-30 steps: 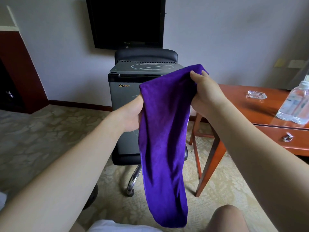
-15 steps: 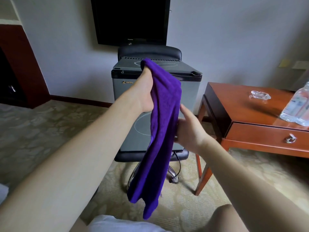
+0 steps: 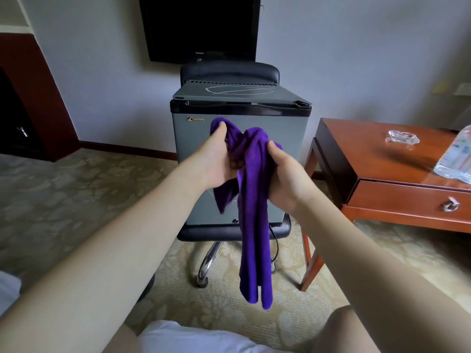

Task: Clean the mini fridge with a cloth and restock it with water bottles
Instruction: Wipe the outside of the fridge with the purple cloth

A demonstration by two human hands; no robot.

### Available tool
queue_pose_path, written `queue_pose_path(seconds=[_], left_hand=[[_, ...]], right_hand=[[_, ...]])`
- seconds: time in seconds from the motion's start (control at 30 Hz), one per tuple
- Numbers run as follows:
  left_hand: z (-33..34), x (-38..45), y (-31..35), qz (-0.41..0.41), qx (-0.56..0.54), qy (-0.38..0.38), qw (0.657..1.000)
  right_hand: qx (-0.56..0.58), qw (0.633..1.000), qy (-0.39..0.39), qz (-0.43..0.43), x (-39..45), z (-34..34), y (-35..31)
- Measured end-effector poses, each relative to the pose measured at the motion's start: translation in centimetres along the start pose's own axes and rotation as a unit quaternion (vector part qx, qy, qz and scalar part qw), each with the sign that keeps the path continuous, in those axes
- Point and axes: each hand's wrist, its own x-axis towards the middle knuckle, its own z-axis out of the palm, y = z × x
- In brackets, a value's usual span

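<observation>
Both hands, left (image 3: 219, 164) and right (image 3: 285, 177), grip a bunched purple cloth (image 3: 251, 200) in front of the closed fridge (image 3: 193, 149), which sits on a chair (image 3: 229, 72). A bottle (image 3: 456, 159) stands at the desk's (image 3: 356, 159) right edge; carpet lies open at left.

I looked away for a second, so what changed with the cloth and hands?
Both hands came together: the left hand and right hand now bunch the purple cloth between them, where it earlier hung stretched out. The mini fridge stays shut, and the water bottle is still on the table.
</observation>
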Motion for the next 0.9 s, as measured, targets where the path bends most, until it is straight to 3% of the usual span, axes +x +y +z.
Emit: queue_pose_path(seconds=[0.17,0.27,0.43,0.53,0.77,0.9], left_hand=[[-0.6,-0.6,-3.9,-0.029,0.075,-0.087,0.993],[-0.6,-1.7,-5.0,-0.004,0.130,-0.112,0.985],[-0.4,-2.1,-5.6,0.076,0.192,-0.048,0.977],[0.1,-2.3,-5.1,0.102,0.160,-0.032,0.981],[0.9,-2.3,-3.7,0.092,0.091,-0.012,0.992],[0.3,-2.1,-3.2,0.078,0.137,0.006,0.988]], right_hand=[[0.012,1.000,0.001,0.005,0.8,-0.1,-1.8],[-0.031,0.999,0.020,0.001,1.1,-0.5,-2.1],[-0.145,0.988,0.048,-0.008,1.3,-1.3,-1.4],[-0.172,0.983,0.068,-0.004,1.4,-2.1,-0.3],[-0.092,0.994,-0.020,0.048,0.3,-2.5,2.1],[-0.182,0.982,-0.015,0.038,-0.3,-3.2,3.1]])
